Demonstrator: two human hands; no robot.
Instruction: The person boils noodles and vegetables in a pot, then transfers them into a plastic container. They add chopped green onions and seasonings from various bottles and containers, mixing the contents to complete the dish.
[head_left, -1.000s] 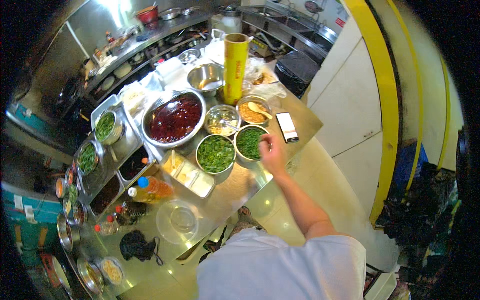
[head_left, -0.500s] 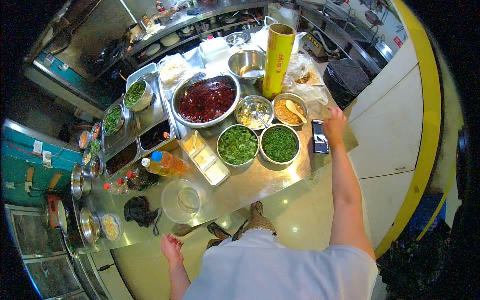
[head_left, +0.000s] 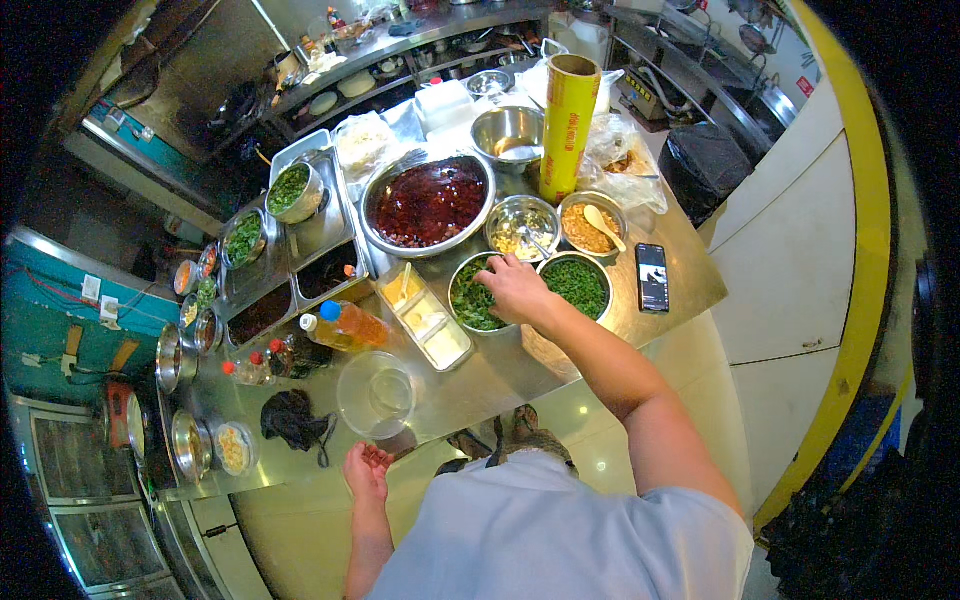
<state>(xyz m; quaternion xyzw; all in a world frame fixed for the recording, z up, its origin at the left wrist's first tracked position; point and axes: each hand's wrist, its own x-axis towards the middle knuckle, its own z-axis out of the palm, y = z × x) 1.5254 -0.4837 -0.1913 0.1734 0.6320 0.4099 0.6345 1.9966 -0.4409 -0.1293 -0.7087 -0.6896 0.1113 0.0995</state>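
My right hand (head_left: 517,288) reaches over the metal bowl of chopped leafy greens (head_left: 467,300). Its bent fingers touch the leaves, and part of the fingertips is lost among them. To its right stands a bowl of finely chopped green herbs (head_left: 580,290). My left hand (head_left: 368,474) hovers off the table's near edge, palm up with curled fingers; a dark reddish patch shows at them, too small to name. The nearest thing to it is a clear plastic tub (head_left: 372,400). A phone with a lit screen (head_left: 653,278) lies at the table's right.
Behind the greens are a large bowl of dark red sauce (head_left: 430,205), a tall yellow roll (head_left: 570,130) and a bowl with a pale spoon (head_left: 590,228). A three-part seasoning tray (head_left: 428,322), bottles (head_left: 345,325) and a black cloth (head_left: 292,420) stand or lie leftward.
My right hand has left the phone and moved left into the bowl of leafy greens. My left hand has risen slightly, its fingers more curled. The whole view has shifted a little.
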